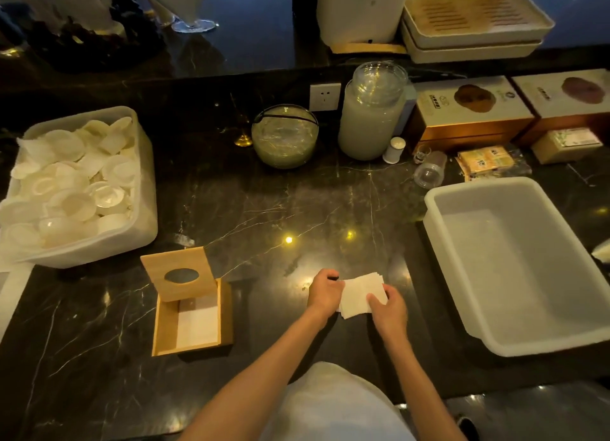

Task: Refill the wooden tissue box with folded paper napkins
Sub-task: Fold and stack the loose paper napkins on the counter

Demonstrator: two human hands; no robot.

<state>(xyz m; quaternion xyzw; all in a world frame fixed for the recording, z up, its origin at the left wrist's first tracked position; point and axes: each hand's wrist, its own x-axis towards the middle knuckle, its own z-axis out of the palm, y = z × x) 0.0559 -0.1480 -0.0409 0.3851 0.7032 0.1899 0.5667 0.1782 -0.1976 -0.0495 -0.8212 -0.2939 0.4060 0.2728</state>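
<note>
A wooden tissue box [166, 325] lies open on the dark marble counter, left of my hands. Its lid [178, 275], with an oval slot, stands propped upright at the box's far end. White napkins [198, 323] lie flat inside the box. To the right of the box, a small stack of white folded napkins [359, 292] rests on the counter between my hands. My left hand [325, 292] grips the stack's left edge and my right hand [388, 308] holds its near right corner.
A large plastic tub of white paper cups [76, 190] sits at the left. An empty white bin [515, 265] stands at the right. Glass jars [373, 110], a glass bowl [285, 135] and boxes [472, 114] line the back.
</note>
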